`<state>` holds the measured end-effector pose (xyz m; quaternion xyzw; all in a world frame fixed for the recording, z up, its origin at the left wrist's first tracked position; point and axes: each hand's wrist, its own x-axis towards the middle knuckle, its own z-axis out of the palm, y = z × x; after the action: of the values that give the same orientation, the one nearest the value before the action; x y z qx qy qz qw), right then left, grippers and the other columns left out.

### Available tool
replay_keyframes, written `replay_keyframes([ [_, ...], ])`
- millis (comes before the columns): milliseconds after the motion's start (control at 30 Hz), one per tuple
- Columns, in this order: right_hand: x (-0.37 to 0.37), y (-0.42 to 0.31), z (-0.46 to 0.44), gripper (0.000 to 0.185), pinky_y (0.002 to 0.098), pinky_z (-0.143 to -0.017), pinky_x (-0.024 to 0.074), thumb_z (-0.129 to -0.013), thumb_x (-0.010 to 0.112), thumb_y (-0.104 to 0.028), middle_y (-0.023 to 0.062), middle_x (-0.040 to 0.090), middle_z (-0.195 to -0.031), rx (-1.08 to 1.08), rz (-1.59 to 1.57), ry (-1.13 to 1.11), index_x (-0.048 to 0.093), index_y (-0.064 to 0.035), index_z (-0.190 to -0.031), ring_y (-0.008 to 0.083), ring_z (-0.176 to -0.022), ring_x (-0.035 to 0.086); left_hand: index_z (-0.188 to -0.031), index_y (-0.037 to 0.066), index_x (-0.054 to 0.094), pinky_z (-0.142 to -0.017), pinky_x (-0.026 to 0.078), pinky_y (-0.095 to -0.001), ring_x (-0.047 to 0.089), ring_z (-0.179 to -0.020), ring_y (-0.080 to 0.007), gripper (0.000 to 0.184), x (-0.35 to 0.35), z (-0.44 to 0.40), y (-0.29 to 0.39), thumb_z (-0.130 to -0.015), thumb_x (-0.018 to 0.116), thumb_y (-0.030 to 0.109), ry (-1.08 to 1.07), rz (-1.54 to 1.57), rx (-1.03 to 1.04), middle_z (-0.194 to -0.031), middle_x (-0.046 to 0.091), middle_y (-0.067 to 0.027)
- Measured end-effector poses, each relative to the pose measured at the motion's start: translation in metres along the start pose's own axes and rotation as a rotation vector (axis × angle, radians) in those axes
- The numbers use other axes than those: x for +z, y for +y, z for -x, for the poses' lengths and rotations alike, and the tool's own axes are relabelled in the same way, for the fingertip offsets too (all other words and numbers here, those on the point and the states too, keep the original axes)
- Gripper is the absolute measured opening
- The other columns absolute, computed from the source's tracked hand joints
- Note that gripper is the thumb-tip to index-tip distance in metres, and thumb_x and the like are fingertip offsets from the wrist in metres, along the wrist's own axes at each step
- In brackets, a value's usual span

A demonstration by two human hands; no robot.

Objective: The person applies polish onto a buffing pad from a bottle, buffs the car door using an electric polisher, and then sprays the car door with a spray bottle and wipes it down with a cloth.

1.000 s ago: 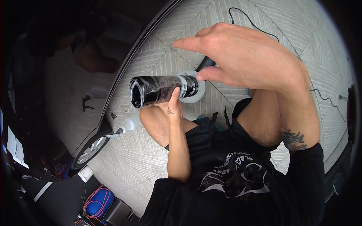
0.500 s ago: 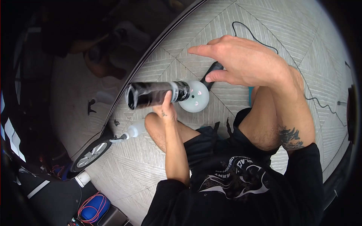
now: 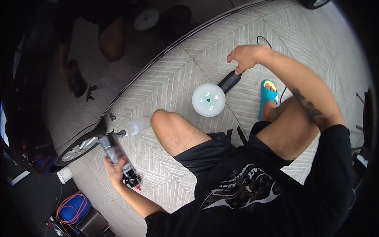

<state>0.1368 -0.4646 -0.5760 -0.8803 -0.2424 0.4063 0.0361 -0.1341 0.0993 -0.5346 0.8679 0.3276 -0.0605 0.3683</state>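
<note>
Currently, your left hand [image 3: 114, 170] grips a black cylindrical bottle [image 3: 114, 152], whose swing could knock the translucent spray bottle [image 3: 139, 125]; your open right hand [image 3: 248, 56] adjoins a black-handled, white-disc tool [image 3: 218, 94].

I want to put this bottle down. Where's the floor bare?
Bare floor shows between the car and the polisher, and between the held bottle and the left thigh. It is crowded by the wheel, with the spray bottle and left hand near, and around the polisher's handle, where the right hand is.
</note>
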Motion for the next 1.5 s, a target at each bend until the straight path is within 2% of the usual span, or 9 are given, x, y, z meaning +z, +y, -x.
replay_keyframes([
  [233, 0.141, 0.01, -0.119, 0.056, 0.0564, -0.103, 0.0395, -0.074, 0.071, -0.013, 0.0155, 0.057, -0.13, 0.143, 0.154, -0.213, 0.057, -0.0107, -0.128, 0.0349, -0.129, 0.048, -0.128, -0.003, 0.054, -0.094, 0.05, -0.0377, 0.064, -0.111, -0.0296, 0.099, 0.138, -0.004, -0.144, -0.048, 0.087, 0.047, -0.822, -1.069, -0.526, -0.121, 0.065, -0.019],
  [433, 0.233, 0.0, -0.155, 0.059, 0.0643, -0.112, 0.0148, -0.086, 0.06, -0.023, 0.0159, 0.046, -0.139, 0.089, 0.141, 0.137, 0.043, -0.0174, -0.142, 0.0389, -0.139, 0.03, -0.133, 0.012, 0.056, -0.097, 0.049, -0.0394, 0.061, -0.117, -0.0254, 0.091, 0.215, -0.004, -0.215, -0.055, 0.085, 0.05, -1.03, -1.019, -0.41, -0.129, 0.062, -0.0116],
  [633, 0.239, -0.009, -0.171, 0.058, 0.0648, -0.111, 0.0153, -0.089, 0.058, -0.032, 0.0088, 0.052, -0.134, 0.097, 0.254, 0.119, 0.043, -0.0228, -0.143, 0.0291, -0.128, 0.044, -0.138, 0.017, 0.052, -0.104, 0.043, -0.0413, 0.052, -0.128, -0.0271, 0.09, 0.227, -0.023, -0.235, -0.061, 0.081, 0.055, -1.019, -1.062, -0.114, -0.137, 0.056, -0.0114],
  [767, 0.253, -0.002, -0.176, 0.04, 0.0579, -0.105, 0.0279, -0.086, 0.057, -0.031, 0.006, 0.061, -0.115, 0.058, 0.244, 0.244, 0.058, -0.019, -0.124, 0.0247, -0.117, 0.053, -0.134, 0.015, 0.056, -0.103, 0.043, -0.0401, 0.053, -0.126, -0.0305, 0.083, 0.222, -0.024, -0.194, -0.063, 0.079, 0.052, -1.288, -1.07, -0.36, -0.137, 0.056, -0.0133],
  [833, 0.256, -0.001, -0.175, 0.037, 0.0538, -0.099, 0.0333, -0.086, 0.057, -0.03, 0.0055, 0.063, -0.111, 0.07, 0.189, 0.214, 0.06, -0.0193, -0.121, 0.0243, -0.112, 0.056, -0.136, 0.016, 0.054, -0.1, 0.046, -0.0404, 0.055, -0.124, -0.0324, 0.083, 0.219, -0.037, -0.231, -0.065, 0.076, 0.053, -1.131, -1.099, 0.081, -0.136, 0.056, -0.0135],
  [933, 0.235, -0.005, -0.145, 0.06, 0.0499, -0.091, 0.0423, -0.062, 0.078, -0.029, 0.0078, 0.065, -0.111, 0.054, 0.165, 0.078, 0.061, -0.0177, -0.119, 0.0252, -0.112, 0.059, -0.135, 0.004, 0.051, -0.093, 0.049, -0.0456, 0.062, -0.107, -0.0428, 0.079, 0.17, -0.043, -0.148, -0.073, 0.074, 0.047, -0.4, -0.699, 0.031, -0.112, 0.065, -0.0273],
  [1033, 0.212, -0.008, -0.114, 0.065, 0.0458, -0.087, 0.0483, -0.055, 0.081, -0.028, 0.0102, 0.069, -0.105, 0.059, -0.061, -0.18, 0.064, -0.0133, -0.115, 0.0287, -0.105, 0.064, -0.116, -0.003, 0.06, -0.073, 0.052, -0.0312, 0.066, -0.078, -0.0212, 0.034, 0.113, -0.018, -0.012, -0.086, 0.067, 0.013, 0.052, -0.142, 0.18, -0.088, 0.069, -0.0161],
  [1133, 0.211, -0.004, -0.096, 0.066, 0.0399, -0.083, 0.0501, -0.047, 0.082, -0.027, 0.0138, 0.07, -0.1, -0.075, -0.232, -0.289, 0.067, -0.0084, -0.109, 0.0291, -0.099, 0.065, -0.114, -0.004, 0.061, -0.073, 0.05, -0.026, 0.062, -0.084, -0.0127, 0.027, 0.115, -0.013, 0.025, -0.088, 0.063, 0.003, 0.084, 0.539, 0.381, -0.09, 0.066, -0.0088],
  [1500, 0.085, -0.066, -0.022, 0.071, 0.036, -0.079, 0.0512, -0.057, 0.08, -0.034, 0.0128, 0.068, -0.102, -0.528, -0.785, -0.283, 0.062, 0.001, -0.116, 0.0234, -0.089, 0.066, -0.127, 0.002, 0.056, -0.105, 0.04, -0.0383, 0.051, -0.121, -0.0249, 0.054, 0.218, 0.013, 0.097, -0.078, 0.077, 0.013, -0.489, 0.923, 0.554, -0.132, 0.052, -0.0163],
])
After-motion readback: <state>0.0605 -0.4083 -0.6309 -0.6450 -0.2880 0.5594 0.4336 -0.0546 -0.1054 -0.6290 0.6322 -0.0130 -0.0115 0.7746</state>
